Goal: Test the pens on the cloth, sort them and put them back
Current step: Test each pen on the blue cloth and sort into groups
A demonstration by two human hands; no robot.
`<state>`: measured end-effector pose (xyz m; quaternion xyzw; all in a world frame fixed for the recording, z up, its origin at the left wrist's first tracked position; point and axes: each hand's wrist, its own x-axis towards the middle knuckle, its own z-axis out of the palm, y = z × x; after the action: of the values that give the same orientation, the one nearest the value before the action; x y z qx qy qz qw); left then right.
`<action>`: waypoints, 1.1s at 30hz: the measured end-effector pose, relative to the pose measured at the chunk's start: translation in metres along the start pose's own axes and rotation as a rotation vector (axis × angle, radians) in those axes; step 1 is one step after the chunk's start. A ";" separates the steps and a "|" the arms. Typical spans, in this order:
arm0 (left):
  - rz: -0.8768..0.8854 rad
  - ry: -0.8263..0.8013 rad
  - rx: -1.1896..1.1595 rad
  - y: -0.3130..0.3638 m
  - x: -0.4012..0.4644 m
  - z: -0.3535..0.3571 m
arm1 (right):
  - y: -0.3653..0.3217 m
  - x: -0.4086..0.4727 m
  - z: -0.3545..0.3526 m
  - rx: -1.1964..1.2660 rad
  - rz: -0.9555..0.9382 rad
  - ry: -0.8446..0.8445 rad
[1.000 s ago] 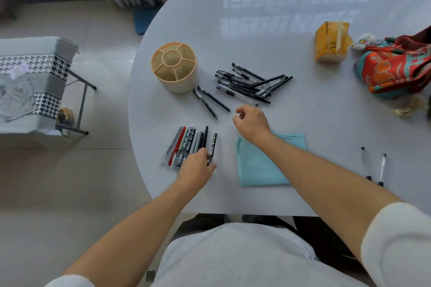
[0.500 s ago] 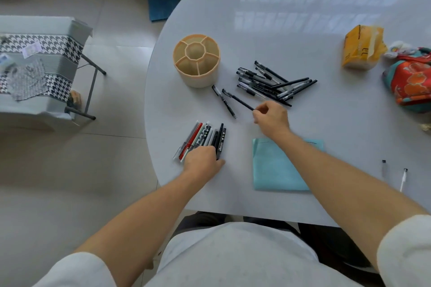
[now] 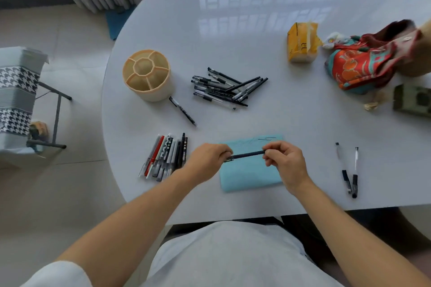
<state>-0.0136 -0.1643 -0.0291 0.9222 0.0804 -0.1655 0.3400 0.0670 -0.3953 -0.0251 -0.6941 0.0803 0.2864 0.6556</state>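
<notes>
A black pen (image 3: 248,154) hangs level above the light blue cloth (image 3: 251,175). My left hand (image 3: 208,158) grips its left end and my right hand (image 3: 285,162) pinches its right end. The cloth bears a few ink strokes near its far edge. A heap of black pens (image 3: 227,88) lies at mid-table. One lone patterned pen (image 3: 183,110) lies beside the beige divided pen holder (image 3: 148,74). A sorted row of pens (image 3: 164,156) lies left of my left hand. Two pens (image 3: 348,169) lie at the right.
A yellow packet (image 3: 300,43) and a red patterned cloth bag (image 3: 366,63) sit at the back right of the white table (image 3: 256,18), with a greenish box (image 3: 412,100) at the right edge. A houndstooth-covered stand (image 3: 16,91) is on the floor to the left.
My right hand took a black pen from near the holder and brought it back over the cloth. My left hand left the sorted row and took hold of the pen's other end.
</notes>
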 end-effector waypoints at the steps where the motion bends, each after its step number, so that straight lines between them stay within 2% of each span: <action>1: 0.024 -0.033 0.004 0.007 0.002 0.003 | 0.001 -0.001 -0.001 0.040 0.015 -0.001; 5: 0.061 -0.086 -0.067 0.027 -0.001 0.015 | 0.009 -0.006 0.000 0.063 0.057 -0.050; 9: -0.101 -0.172 -0.258 0.028 -0.009 0.023 | 0.011 -0.006 -0.003 0.091 0.054 0.001; 12: -0.157 -0.202 -0.327 0.025 -0.016 0.028 | 0.010 -0.003 -0.015 0.120 0.072 0.035; 17: -0.147 -0.184 -0.380 0.040 -0.018 0.039 | 0.019 -0.010 -0.021 0.183 0.207 -0.198; 20: -0.085 -0.183 -0.343 0.051 -0.016 0.042 | 0.023 -0.014 -0.015 0.112 0.233 -0.285; 25: 0.027 -0.068 -0.056 0.051 -0.007 0.037 | 0.021 -0.012 -0.003 0.151 0.214 -0.165; 29: -0.026 0.084 0.103 0.030 -0.007 0.033 | 0.013 0.010 -0.011 0.331 0.239 0.249; 31: -0.051 0.086 0.118 0.011 -0.015 0.030 | 0.012 0.017 -0.021 0.186 0.178 0.252; 33: -0.026 0.078 0.113 0.002 -0.019 0.031 | 0.014 0.017 -0.015 0.034 0.099 0.146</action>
<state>-0.0386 -0.1864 -0.0428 0.9445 0.0962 -0.1383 0.2821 0.0788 -0.4066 -0.0460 -0.6971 0.1667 0.2658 0.6447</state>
